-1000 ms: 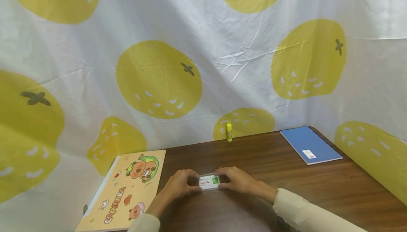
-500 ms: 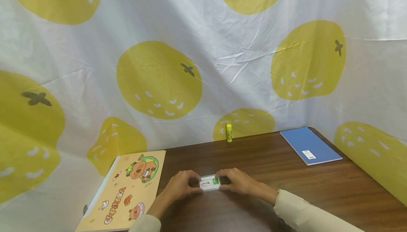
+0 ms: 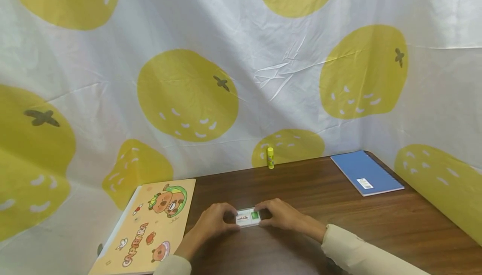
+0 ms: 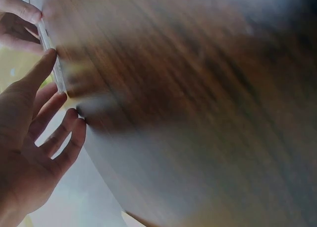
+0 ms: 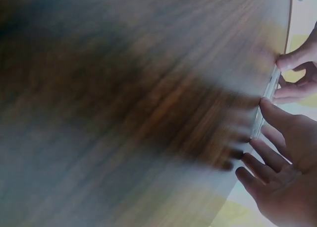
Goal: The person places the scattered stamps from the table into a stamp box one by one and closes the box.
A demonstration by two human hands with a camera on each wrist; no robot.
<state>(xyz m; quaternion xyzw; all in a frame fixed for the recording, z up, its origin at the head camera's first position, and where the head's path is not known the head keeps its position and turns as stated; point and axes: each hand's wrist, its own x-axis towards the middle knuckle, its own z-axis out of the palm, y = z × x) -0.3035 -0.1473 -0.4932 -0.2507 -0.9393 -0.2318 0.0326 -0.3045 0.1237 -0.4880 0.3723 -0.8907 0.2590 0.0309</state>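
Observation:
A small flat clear case (image 3: 247,217) with a white printed face and a green square at its right end lies low over the brown table. My left hand (image 3: 214,220) pinches its left end between thumb and fingers. At the opposite end my right hand (image 3: 280,215) pinches it the same way. In the left wrist view the thin edge of the case (image 4: 55,71) runs between both hands, and the lower fingertips come right down to the tabletop. The right wrist view shows that edge too, with the right thumb on the near side of the case (image 5: 265,105).
To the left lies a large yellow capybara folder (image 3: 147,224). A yellow-green glue stick (image 3: 270,158) stands upright at the back of the table (image 3: 301,191). A blue spiral notebook (image 3: 365,172) lies at the back right. A white curtain (image 3: 263,111) with yellow fruit hangs behind.

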